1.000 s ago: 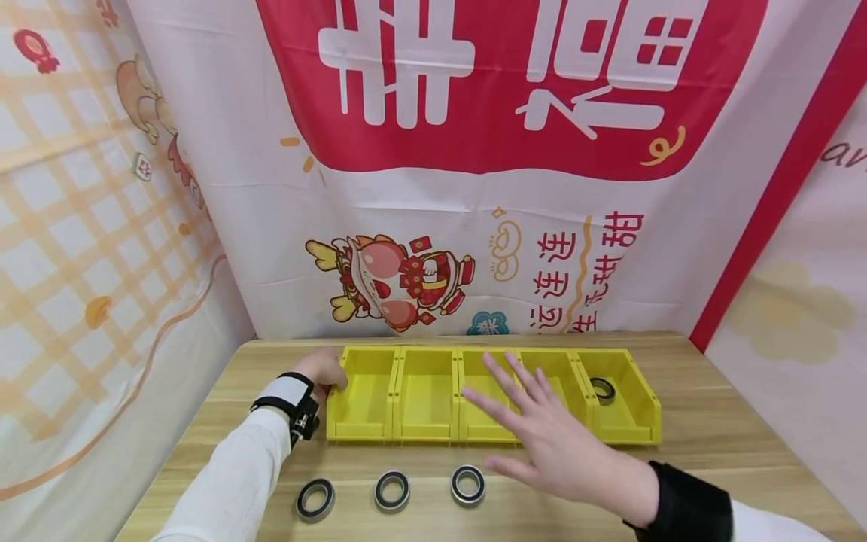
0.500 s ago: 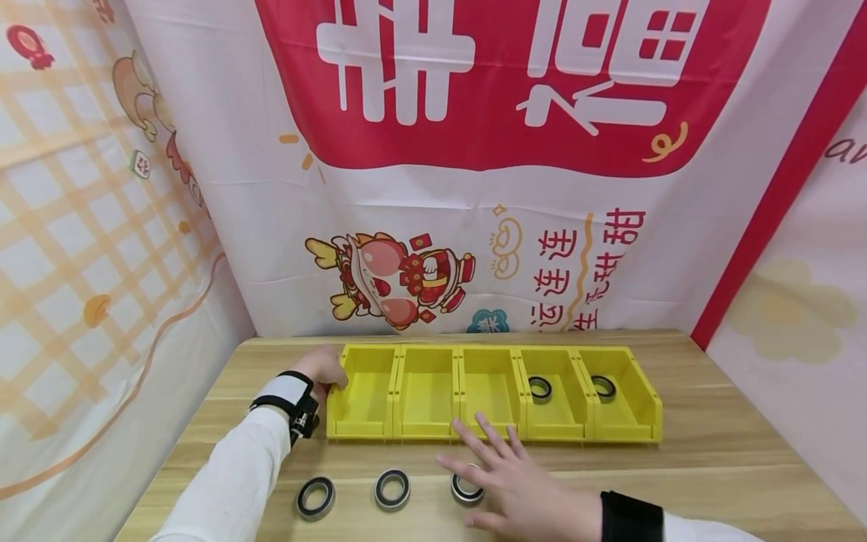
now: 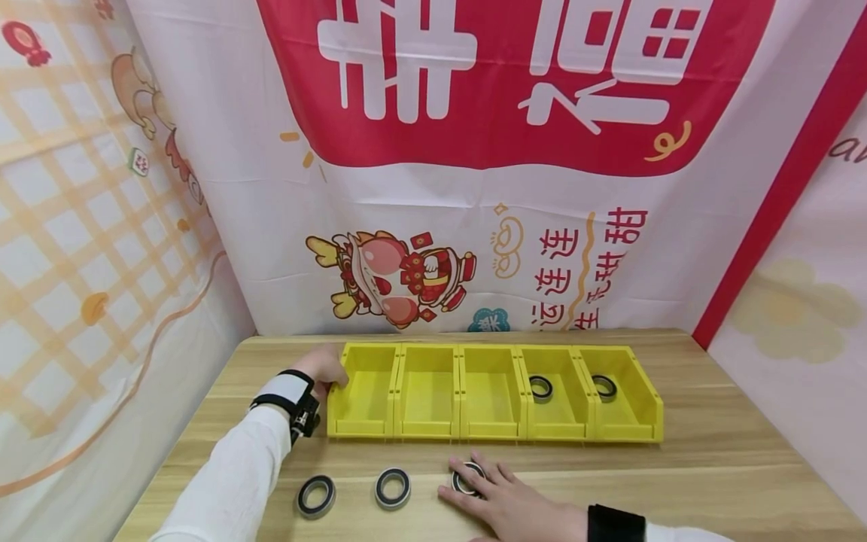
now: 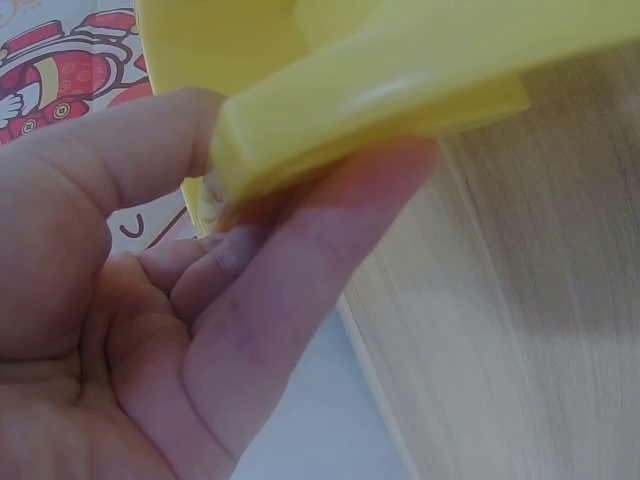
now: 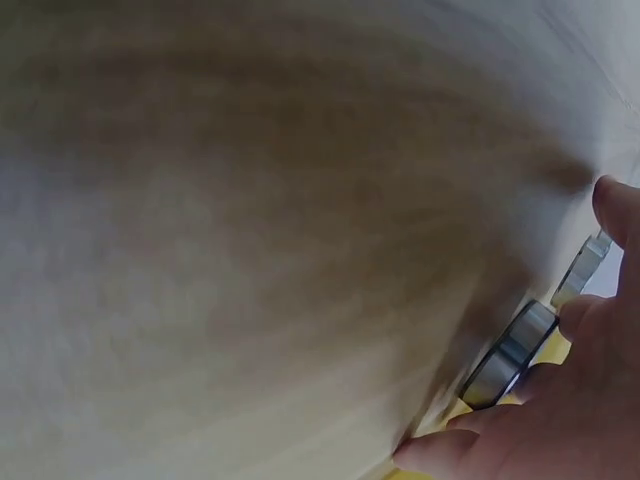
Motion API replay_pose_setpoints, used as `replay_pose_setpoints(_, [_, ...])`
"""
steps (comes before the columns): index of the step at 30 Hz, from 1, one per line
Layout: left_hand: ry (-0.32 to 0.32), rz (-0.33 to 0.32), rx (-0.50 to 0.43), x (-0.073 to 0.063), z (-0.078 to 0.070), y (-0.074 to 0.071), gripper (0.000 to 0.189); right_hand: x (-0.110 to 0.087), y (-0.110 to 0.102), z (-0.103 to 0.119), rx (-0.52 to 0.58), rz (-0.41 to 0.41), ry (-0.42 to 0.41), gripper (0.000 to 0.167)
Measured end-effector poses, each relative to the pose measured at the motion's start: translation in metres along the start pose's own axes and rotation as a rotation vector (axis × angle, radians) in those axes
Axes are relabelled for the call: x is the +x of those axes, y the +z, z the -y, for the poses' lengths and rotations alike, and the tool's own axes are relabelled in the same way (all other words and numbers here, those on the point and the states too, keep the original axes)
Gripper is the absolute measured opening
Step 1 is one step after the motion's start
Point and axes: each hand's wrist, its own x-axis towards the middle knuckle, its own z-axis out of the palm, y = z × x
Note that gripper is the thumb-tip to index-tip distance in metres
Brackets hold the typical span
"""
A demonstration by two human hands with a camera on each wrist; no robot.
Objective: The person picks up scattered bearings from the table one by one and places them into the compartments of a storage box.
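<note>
My left hand (image 3: 327,366) holds the left end of a row of yellow bins (image 3: 360,430), thumb and fingers pinching its side wall in the left wrist view. Low over the table, my right hand (image 3: 515,504) spreads its fingers across a ball bearing (image 5: 510,355) in front of the row. The fingers partly cover that bearing in the head view; in the right wrist view its steel outer side shows close beside the fingertips. Two more bearings lie to its left, a middle bearing (image 3: 393,506) and a left bearing (image 3: 315,513).
One bearing (image 3: 541,399) lies in the second bin from the right, another bearing (image 3: 604,397) in the rightmost bin. The wooden table (image 3: 718,459) ends at a printed cloth backdrop (image 3: 271,271) behind the bins. Cloth also hangs along both sides.
My right hand has moved down and left from over the bins onto the bearing in front, uncovering the bearing in the second bin from the right. My left hand has stayed put.
</note>
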Motion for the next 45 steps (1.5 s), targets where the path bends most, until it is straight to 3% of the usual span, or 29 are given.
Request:
replay_pose_setpoints(14, [-0.032, 0.015, -0.017, -0.002, -0.003, -0.003, 0.007, 0.01, -0.004, 0.005, -0.082, -0.085, -0.013, 0.051])
replay_pose_setpoints(19, [-0.039, 0.016, -0.021, -0.003, -0.003, -0.003, 0.006, 0.018, -0.007, 0.009, -0.151, -0.166, -0.023, 0.039])
replay_pose_setpoints(23, [-0.041, 0.018, -0.017, -0.002, -0.003, -0.003, 0.006, 0.024, -0.011, 0.011, -0.226, -0.231, -0.033, 0.041])
replay_pose_setpoints(29, [-0.036, 0.022, -0.039, 0.0, -0.003, -0.002, 0.012, 0.028, -0.013, 0.008, -0.283, -0.28, -0.078, 0.027])
replay_pose_setpoints(33, [-0.031, 0.02, -0.029, 0.0, -0.003, -0.002, 0.011, 0.029, -0.015, 0.006, -0.273, -0.255, -0.093, 0.025])
replay_pose_setpoints(37, [-0.029, 0.016, -0.013, 0.0, -0.003, -0.002, 0.009, 0.028, -0.028, 0.006, -0.219, -0.158, -0.099, 0.026])
replay_pose_setpoints(40, [-0.024, 0.015, -0.011, 0.001, -0.002, -0.001, 0.009, 0.026, -0.049, 0.005, -0.184, -0.082, -0.121, 0.027])
replay_pose_setpoints(45, [-0.018, 0.012, -0.029, 0.001, -0.001, 0.0, 0.009, 0.028, -0.098, 0.002, -0.145, -0.024, -0.195, 0.024])
